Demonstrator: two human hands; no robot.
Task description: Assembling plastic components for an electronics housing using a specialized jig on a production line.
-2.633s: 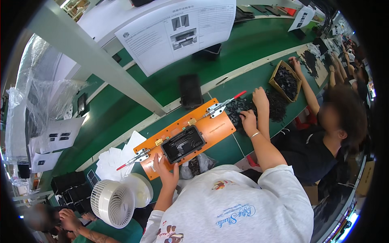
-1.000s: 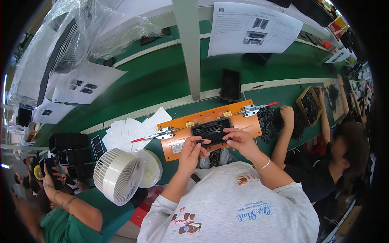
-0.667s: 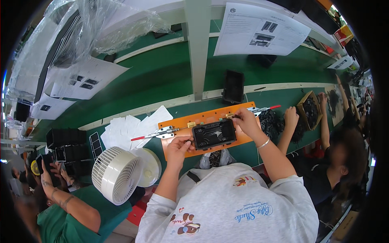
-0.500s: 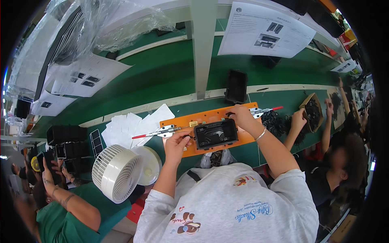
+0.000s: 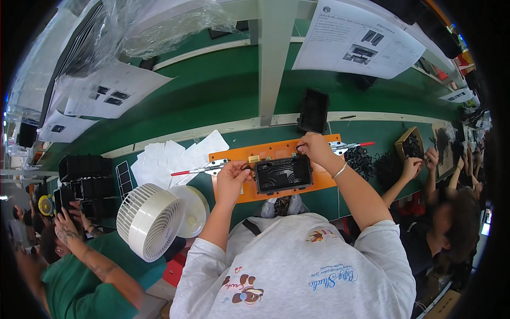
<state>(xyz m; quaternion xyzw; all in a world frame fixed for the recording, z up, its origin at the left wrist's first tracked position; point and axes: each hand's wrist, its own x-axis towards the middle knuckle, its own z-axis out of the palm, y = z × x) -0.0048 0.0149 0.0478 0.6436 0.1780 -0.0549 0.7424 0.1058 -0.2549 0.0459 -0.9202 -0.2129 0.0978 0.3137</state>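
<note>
A black rectangular plastic box [image 5: 283, 179] lies open side up on an orange fixture board [image 5: 226, 195], its ribbed inside showing. At its left end my left hand [image 5: 231, 179] is closed in a pinch on a small black part [image 5: 246, 167]. My right hand [image 5: 316, 149] bends over the far right corner of the box, fingertips pinched at a dark bit too small to make out. Red-handled toggle clamps flank the board, the left clamp [image 5: 199, 170] and the right clamp [image 5: 353, 146].
Behind the board stands another black box [image 5: 313, 110]. White sheets [image 5: 175, 162] and a white fan [image 5: 151, 220] are on the left, near stacked black boxes [image 5: 87, 181]. Loose black parts [image 5: 359, 164] lie at right, where a co-worker's hand [image 5: 411, 168] reaches by a carton [image 5: 409, 142].
My left hand has shifted slightly up along the box's left end. My right hand stays at the far right corner. The co-worker's hand at right has moved away from the loose parts, toward their other hand.
</note>
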